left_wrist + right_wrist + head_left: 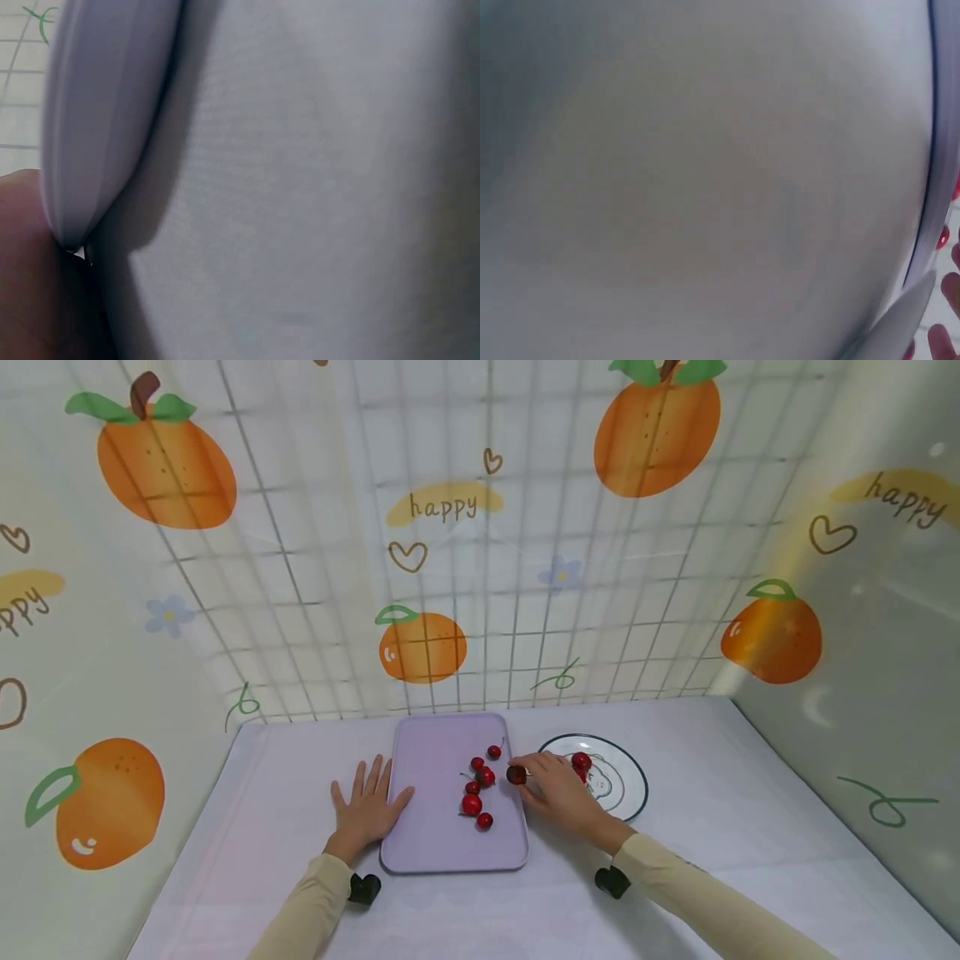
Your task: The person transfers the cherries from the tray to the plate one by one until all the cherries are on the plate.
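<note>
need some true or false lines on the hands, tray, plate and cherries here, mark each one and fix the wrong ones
1. The right hand pinches a dark red cherry. True.
2. The left hand, fingers spread, is at the left edge of the tray. True.
3. The tray is round. False: it is rectangular with rounded corners.
4. At least one red cherry is on the plate. True.
5. The plate stands to the left of the tray. False: it stands to the tray's right.
6. There are no cherries on the tray. False: several lie on its right half.
</note>
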The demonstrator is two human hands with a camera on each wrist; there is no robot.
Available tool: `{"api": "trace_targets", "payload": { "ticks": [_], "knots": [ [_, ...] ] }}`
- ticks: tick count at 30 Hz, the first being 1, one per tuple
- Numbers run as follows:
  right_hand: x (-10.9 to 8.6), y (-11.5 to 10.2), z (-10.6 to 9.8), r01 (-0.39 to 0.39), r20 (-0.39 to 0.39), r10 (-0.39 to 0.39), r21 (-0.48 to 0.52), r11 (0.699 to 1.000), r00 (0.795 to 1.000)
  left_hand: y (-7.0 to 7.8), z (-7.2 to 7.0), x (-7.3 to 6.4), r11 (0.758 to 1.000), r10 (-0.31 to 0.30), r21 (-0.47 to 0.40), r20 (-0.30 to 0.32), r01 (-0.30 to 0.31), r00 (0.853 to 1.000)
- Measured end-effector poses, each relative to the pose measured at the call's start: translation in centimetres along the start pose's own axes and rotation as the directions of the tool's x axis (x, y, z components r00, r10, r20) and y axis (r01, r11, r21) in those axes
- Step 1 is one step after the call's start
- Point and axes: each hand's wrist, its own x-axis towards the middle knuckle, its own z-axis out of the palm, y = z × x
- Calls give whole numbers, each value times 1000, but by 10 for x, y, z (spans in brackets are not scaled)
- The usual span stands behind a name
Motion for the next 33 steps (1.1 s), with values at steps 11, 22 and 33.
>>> {"api": "trace_targets", "payload": {
  "ticks": [11, 22, 33],
  "knots": [
    [-1, 20, -1, -87, -170, 70, -93, 992, 983, 0, -1, 0, 1000, 2, -11, -9, -2, 1000],
    [-7, 27, -3, -122, -202, 96, -120, 985, 975, -1, 2, 0, 1000, 3, -1, -12, -3, 1000],
    [-8, 29, -4, -188, -179, 166, -114, 975, 970, 0, 1, -2, 1000, 7, -1, -16, -7, 1000]
  ]
}}
